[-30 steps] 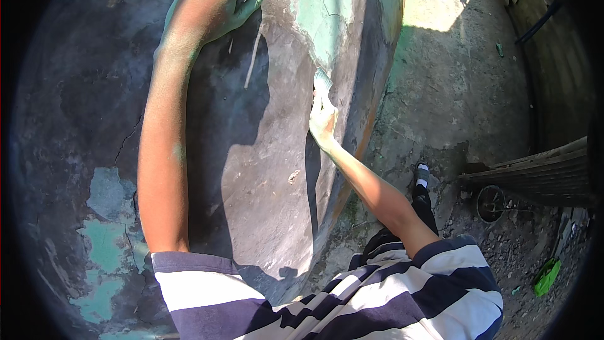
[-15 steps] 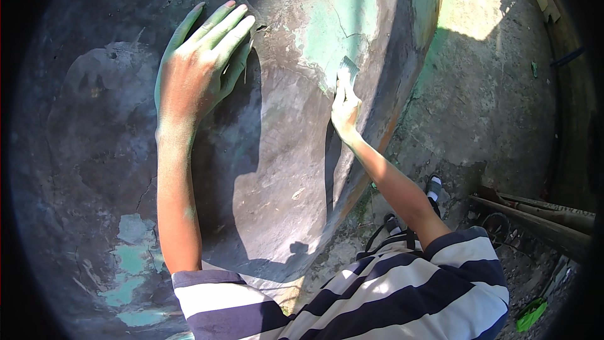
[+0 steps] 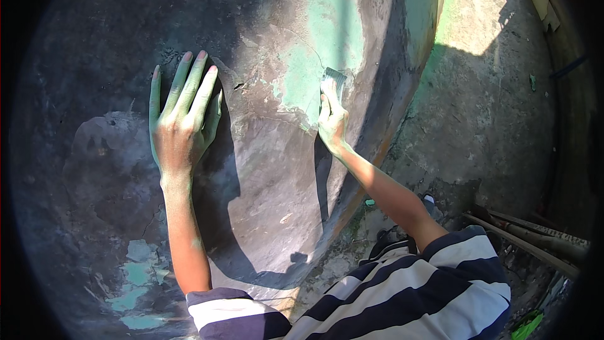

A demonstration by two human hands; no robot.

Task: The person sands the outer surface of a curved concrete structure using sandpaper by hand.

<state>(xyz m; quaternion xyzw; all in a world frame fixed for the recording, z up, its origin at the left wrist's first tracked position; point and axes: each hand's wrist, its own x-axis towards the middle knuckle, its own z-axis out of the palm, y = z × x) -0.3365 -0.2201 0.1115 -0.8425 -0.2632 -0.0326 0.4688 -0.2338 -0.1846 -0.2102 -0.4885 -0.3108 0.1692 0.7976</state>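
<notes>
My left hand lies on a large curved grey surface, fingers stretched out and spread, with a pale green dusting on the skin. It holds nothing. Further right, my right hand grips a flat scraper, its wide blade against the surface. My fingers and thumb hide the scraper's handle. The blade sits at the right side of a flaking pale green paint patch, in sunlight.
At lower left, more green paint remnants cling to the surface. Beyond its curved edge runs a concrete floor. Wooden poles lie at the right, near a bright green scrap. My arms cast dark shadows on the surface.
The whole view has shifted, so the surface appears lower. My right hand has pushed the scraper farther up along the green patch. My left hand's fingers are spread wider and point straighter ahead.
</notes>
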